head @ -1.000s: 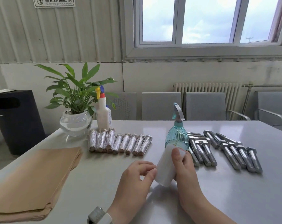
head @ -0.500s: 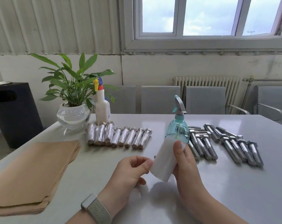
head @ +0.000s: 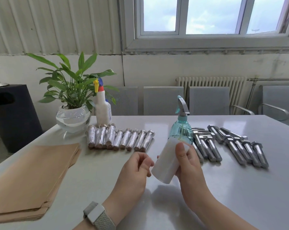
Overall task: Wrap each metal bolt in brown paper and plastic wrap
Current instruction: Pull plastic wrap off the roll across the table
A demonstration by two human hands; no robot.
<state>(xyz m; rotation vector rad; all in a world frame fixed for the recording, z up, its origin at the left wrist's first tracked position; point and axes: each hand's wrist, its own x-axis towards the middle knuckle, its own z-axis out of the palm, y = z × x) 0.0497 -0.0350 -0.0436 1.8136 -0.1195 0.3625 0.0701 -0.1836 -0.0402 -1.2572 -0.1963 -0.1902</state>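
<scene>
My right hand (head: 188,165) grips a white roll of plastic wrap (head: 167,161), held tilted above the table's middle. My left hand (head: 135,170) hovers just left of the roll's lower end, fingers curled and pinched together; whether they hold film I cannot tell. Several bare metal bolts (head: 230,145) lie in rows on the right. A row of several wrapped bolts (head: 120,138) lies behind my left hand. A stack of brown paper sheets (head: 32,178) rests at the left edge.
A teal spray bottle (head: 181,130) stands right behind the roll. A white spray bottle (head: 103,108) and a potted plant in a glass bowl (head: 72,117) stand at the back left. Grey chairs (head: 163,100) line the white table's (head: 240,196) far side.
My left hand has drawn back from the roll's lower end and its fingers have curled in. The view has tilted upward slightly; the roll stays in my right hand.
</scene>
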